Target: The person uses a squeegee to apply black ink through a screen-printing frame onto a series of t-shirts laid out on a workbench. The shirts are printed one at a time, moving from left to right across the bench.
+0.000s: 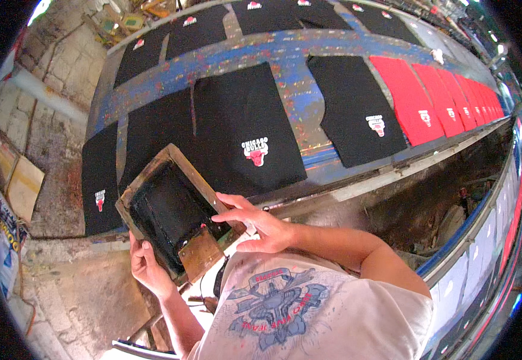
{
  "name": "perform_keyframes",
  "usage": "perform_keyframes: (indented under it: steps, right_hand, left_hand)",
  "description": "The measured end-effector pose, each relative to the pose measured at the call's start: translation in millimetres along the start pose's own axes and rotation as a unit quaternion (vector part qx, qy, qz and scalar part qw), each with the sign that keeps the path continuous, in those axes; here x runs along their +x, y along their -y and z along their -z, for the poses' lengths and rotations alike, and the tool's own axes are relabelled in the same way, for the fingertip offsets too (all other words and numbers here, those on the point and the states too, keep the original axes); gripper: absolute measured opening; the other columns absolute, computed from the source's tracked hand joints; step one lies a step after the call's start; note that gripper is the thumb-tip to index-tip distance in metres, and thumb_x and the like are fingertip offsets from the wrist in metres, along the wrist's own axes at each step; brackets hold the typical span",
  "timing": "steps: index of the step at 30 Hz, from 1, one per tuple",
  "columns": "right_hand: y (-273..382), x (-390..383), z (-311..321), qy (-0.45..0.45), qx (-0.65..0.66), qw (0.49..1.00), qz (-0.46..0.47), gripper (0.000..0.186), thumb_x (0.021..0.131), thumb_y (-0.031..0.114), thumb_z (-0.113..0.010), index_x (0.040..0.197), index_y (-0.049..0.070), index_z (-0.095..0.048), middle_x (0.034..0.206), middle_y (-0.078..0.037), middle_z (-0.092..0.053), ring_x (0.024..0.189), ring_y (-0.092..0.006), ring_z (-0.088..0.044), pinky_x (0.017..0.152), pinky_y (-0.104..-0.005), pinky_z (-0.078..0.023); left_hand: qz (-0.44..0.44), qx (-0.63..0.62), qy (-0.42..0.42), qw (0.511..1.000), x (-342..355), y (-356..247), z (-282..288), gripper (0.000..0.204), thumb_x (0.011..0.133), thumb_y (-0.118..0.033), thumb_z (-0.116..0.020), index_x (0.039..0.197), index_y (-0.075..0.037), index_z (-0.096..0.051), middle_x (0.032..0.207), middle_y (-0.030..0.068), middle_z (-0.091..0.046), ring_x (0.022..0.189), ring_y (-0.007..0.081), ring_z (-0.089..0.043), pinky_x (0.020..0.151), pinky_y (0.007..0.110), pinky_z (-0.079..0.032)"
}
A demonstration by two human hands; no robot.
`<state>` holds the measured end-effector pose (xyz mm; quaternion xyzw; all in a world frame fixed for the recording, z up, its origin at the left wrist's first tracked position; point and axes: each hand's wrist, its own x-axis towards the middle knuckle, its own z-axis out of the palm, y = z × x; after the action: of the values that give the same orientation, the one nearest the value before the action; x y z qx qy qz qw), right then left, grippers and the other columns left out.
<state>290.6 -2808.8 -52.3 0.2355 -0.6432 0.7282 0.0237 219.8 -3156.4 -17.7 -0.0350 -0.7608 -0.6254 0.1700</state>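
A wooden-sided screen printing frame [143, 174] with a dark mesh is tilted in front of my body. My left hand [148, 264] grips its lower left side, thumb along the edge and the other fingers partly hidden. Inside the frame, at its near end, rests a flat brown squeegee [202, 254]. My right hand [261, 227] is at the frame's right side, its fingers spread and stretched toward the mesh. A small red spot shows on the mesh near those fingertips. Just beyond the frame lies a black fabric piece [243, 108] with a white and red print.
A long, paint-speckled blue printing table [300, 96] carries several black fabric pieces and a row of red ones [402, 96]. A metal rail [387, 177] follows its near edge. At right, another table holds pale pieces [471, 273]. Boards [24, 186] lean at far left.
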Motion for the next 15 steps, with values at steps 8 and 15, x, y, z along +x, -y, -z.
perform_keyframes:
  steps: [8, 15]
  right_hand:
    - [3, -25, -34, -0.035, -0.062, 0.997, -0.008, 0.079, 0.094, 0.017, -0.084, 0.167, 0.008, -0.057, 0.187, -0.025, -0.020, 0.176, -0.0393, -0.013, 0.140, -0.0564, -0.013]
    - [7, -53, -56, -0.080, -0.105, 0.991, -0.011, 0.077, 0.096, 0.018, -0.083, 0.167, 0.006, -0.057, 0.188, -0.024, -0.019, 0.176, -0.0381, -0.014, 0.140, -0.0542, -0.012]
  left_hand:
    - [0.056, 0.041, 0.024, 0.997, -1, 16, 17, 0.036, 0.097, 0.015, -0.074, 0.132, 0.006, -0.074, 0.165, 0.0251, -0.061, 0.147, 0.0288, -0.062, 0.123, 0.041, -0.049]
    - [0.046, 0.061, 0.117, 0.990, -10, 4, 13, 0.059, 0.083, 0.026, -0.068, 0.136, 0.002, -0.075, 0.177, 0.0258, -0.047, 0.161, 0.0323, -0.050, 0.131, 0.043, -0.040]
